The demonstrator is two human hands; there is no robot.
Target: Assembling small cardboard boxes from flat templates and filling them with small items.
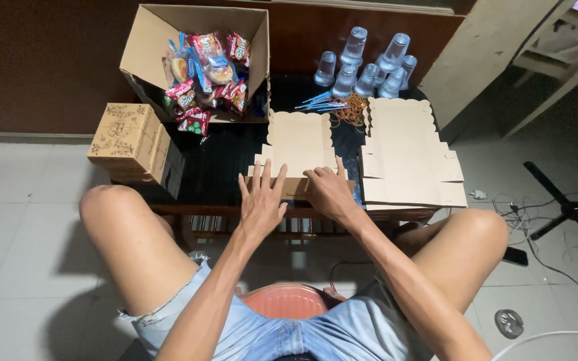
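At counter's near edge: left hand (260, 200) and right hand (329, 190), both flat, fingers spread, pressing cardboard box blank (300, 144). Fold being creased; side flaps need raising next.

I see a plain tan cardboard blank (300, 144) with a scalloped edge on the black worktop (225, 164). The stack of flat blanks (406, 150) is the same tan. The folded box (128, 137) is tan with dark line drawings. Snack packets (205, 73) are red, green and blue. The cups (369, 67) are clear. My shorts (342, 331) are pale blue denim, and the floor tiles (15, 220) are pale grey.
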